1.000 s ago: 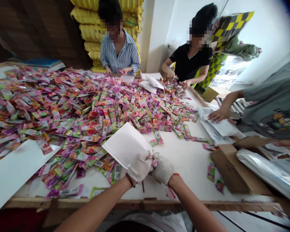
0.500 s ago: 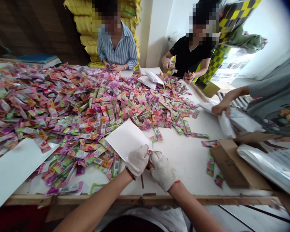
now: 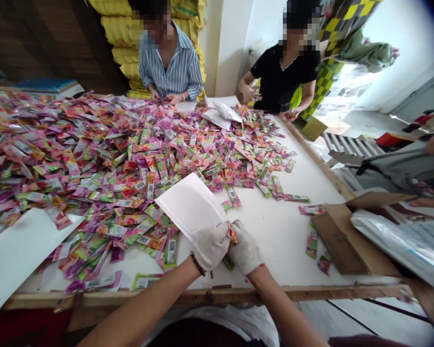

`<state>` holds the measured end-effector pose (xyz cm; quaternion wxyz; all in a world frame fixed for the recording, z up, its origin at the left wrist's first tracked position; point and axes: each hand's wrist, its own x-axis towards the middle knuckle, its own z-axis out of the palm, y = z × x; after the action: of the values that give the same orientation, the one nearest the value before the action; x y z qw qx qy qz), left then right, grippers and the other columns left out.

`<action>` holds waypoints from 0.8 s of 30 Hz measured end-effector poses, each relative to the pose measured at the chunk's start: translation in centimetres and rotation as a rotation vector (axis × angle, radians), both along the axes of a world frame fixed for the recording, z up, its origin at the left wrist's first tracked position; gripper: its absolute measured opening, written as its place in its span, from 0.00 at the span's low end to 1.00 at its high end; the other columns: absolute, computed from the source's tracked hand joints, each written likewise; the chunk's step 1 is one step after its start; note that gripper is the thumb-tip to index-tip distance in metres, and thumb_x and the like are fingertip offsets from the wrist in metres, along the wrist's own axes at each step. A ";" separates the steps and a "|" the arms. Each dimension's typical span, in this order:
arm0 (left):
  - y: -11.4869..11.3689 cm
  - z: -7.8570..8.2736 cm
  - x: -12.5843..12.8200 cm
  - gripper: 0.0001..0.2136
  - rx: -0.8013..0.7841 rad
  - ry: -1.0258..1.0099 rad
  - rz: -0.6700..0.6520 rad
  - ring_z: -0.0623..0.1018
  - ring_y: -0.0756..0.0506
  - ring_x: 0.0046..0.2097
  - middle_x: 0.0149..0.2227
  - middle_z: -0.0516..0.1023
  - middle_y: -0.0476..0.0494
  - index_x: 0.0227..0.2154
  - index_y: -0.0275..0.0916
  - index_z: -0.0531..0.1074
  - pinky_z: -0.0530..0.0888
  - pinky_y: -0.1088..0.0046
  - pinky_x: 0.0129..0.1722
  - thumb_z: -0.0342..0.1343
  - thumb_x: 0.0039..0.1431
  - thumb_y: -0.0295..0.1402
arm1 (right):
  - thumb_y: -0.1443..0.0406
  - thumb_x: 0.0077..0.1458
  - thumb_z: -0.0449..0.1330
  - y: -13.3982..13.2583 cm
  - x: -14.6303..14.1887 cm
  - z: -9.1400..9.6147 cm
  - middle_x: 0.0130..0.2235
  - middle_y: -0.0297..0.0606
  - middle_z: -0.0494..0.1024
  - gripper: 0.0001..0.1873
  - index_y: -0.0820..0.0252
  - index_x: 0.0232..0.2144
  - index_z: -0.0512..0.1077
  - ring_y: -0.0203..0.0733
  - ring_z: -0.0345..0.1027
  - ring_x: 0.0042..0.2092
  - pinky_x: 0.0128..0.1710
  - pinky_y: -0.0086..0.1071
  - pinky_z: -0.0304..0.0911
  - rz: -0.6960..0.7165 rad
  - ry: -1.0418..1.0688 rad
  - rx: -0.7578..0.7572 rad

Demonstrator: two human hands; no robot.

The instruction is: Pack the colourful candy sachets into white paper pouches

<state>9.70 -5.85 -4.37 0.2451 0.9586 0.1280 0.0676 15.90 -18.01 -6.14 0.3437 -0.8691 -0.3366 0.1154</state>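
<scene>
My left hand [image 3: 211, 246], in a pale knitted work glove, is closed on the near corner of a flat white envelope [image 3: 191, 203]. Close beside it, my right hand [image 3: 245, 250], gloved too, grips small printed sachets. An orange-red sachet [image 3: 233, 233] pokes up between the two hands, and a green sachet [image 3: 228, 262] shows below them. The exact finger grip is partly hidden by the gloves. Beyond and to the left spreads a large heap of pink, purple and green sachets [image 3: 104, 144].
White sheets [image 3: 18, 255] lie at the left, and white packages [image 3: 220, 114] rest at the heap's back. An open cardboard box [image 3: 340, 246] and plastic-wrapped packs [image 3: 401, 241] stand right. Two people work across the table; a wooden rim [image 3: 304, 292] edges it.
My hands have shifted slightly, and an orange-red sachet now shows between them. The person at the right, handling white packages, has moved away toward the right edge.
</scene>
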 end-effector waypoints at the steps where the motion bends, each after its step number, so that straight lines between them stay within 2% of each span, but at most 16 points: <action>1: -0.1 0.1 0.0 0.11 -0.008 -0.006 0.000 0.75 0.47 0.36 0.35 0.79 0.46 0.37 0.43 0.74 0.62 0.72 0.35 0.45 0.64 0.34 | 0.68 0.54 0.54 0.6 0.1 0.0 0.38 0.40 0.70 0.06 0.60 0.33 0.70 0.37 0.64 0.33 0.33 0.29 0.60 -0.029 -0.007 -0.062; 3: 0.1 0.1 0.1 0.11 -0.007 0.001 0.012 0.75 0.47 0.35 0.34 0.79 0.46 0.35 0.43 0.74 0.62 0.72 0.33 0.46 0.63 0.34 | 0.67 0.52 0.56 1.4 0.8 0.7 0.36 0.38 0.70 0.04 0.60 0.32 0.70 0.36 0.63 0.31 0.31 0.28 0.59 -0.058 0.025 -0.137; 5: 0.7 -0.1 0.5 0.09 0.005 0.027 0.028 0.75 0.47 0.33 0.32 0.78 0.46 0.34 0.43 0.73 0.60 0.72 0.31 0.47 0.62 0.34 | 0.67 0.48 0.60 1.2 1.4 1.7 0.36 0.36 0.71 0.09 0.59 0.35 0.70 0.36 0.65 0.33 0.33 0.28 0.60 -0.012 0.147 -0.116; 7: 1.3 -0.2 0.8 0.08 0.002 0.046 0.037 0.74 0.48 0.32 0.31 0.78 0.47 0.32 0.42 0.73 0.58 0.72 0.30 0.48 0.61 0.34 | 0.64 0.47 0.62 0.3 1.6 2.5 0.37 0.34 0.74 0.18 0.59 0.43 0.69 0.38 0.66 0.36 0.38 0.29 0.62 0.086 0.298 0.006; 9: 1.5 -0.2 1.0 0.09 -0.020 0.041 0.048 0.73 0.48 0.31 0.29 0.77 0.48 0.30 0.42 0.72 0.58 0.72 0.29 0.48 0.61 0.34 | 0.61 0.53 0.59 -0.4 1.3 2.3 0.38 0.35 0.75 0.18 0.59 0.46 0.68 0.39 0.67 0.39 0.42 0.32 0.63 0.102 0.347 0.150; 11: 1.0 0.0 0.9 0.10 -0.064 0.001 0.043 0.73 0.48 0.30 0.28 0.77 0.47 0.29 0.41 0.72 0.59 0.72 0.30 0.47 0.62 0.34 | 0.60 0.57 0.53 -0.2 1.0 1.4 0.36 0.36 0.74 0.11 0.59 0.39 0.70 0.39 0.66 0.38 0.42 0.33 0.63 -0.014 0.301 0.214; 13: 0.1 0.1 0.8 0.12 -0.124 -0.046 0.026 0.73 0.48 0.31 0.28 0.76 0.46 0.28 0.40 0.72 0.62 0.73 0.31 0.45 0.63 0.35 | 0.62 0.55 0.53 0.8 1.1 0.4 0.31 0.35 0.73 0.08 0.59 0.31 0.70 0.40 0.66 0.36 0.40 0.33 0.63 -0.123 0.303 0.225; 16: -1.2 0.3 0.7 0.15 -0.178 -0.071 0.006 0.73 0.48 0.31 0.28 0.76 0.45 0.26 0.40 0.71 0.65 0.73 0.33 0.43 0.64 0.36 | 0.63 0.52 0.55 2.5 1.8 -0.3 0.29 0.34 0.75 0.06 0.58 0.30 0.70 0.40 0.67 0.34 0.37 0.32 0.64 -0.116 0.397 0.263; 18: -1.3 0.5 0.5 0.14 -0.188 -0.088 0.023 0.74 0.47 0.33 0.30 0.76 0.45 0.28 0.40 0.71 0.66 0.73 0.35 0.43 0.64 0.35 | 0.62 0.51 0.55 2.8 2.2 0.0 0.29 0.34 0.76 0.09 0.59 0.34 0.71 0.40 0.69 0.35 0.37 0.32 0.66 -0.063 0.424 0.287; 21: -0.4 0.8 -0.2 0.09 -0.165 -0.149 0.104 0.75 0.46 0.40 0.38 0.77 0.44 0.38 0.41 0.69 0.68 0.73 0.40 0.47 0.62 0.38 | 0.60 0.50 0.56 1.6 2.1 0.3 0.35 0.36 0.78 0.21 0.60 0.47 0.69 0.41 0.71 0.37 0.39 0.34 0.67 0.005 0.525 0.376; 24: 0.8 0.9 -1.3 0.13 -0.025 -0.052 0.180 0.75 0.44 0.40 0.40 0.75 0.43 0.43 0.40 0.67 0.68 0.72 0.38 0.53 0.57 0.40 | 0.56 0.52 0.56 -0.4 1.9 -0.5 0.45 0.43 0.77 0.28 0.62 0.53 0.65 0.43 0.71 0.41 0.42 0.37 0.68 -0.118 0.552 0.447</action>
<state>8.39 -5.08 -3.49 0.2531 0.9380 0.2083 0.1126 17.84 -18.42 -6.67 0.6092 -0.7265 -0.1972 0.2494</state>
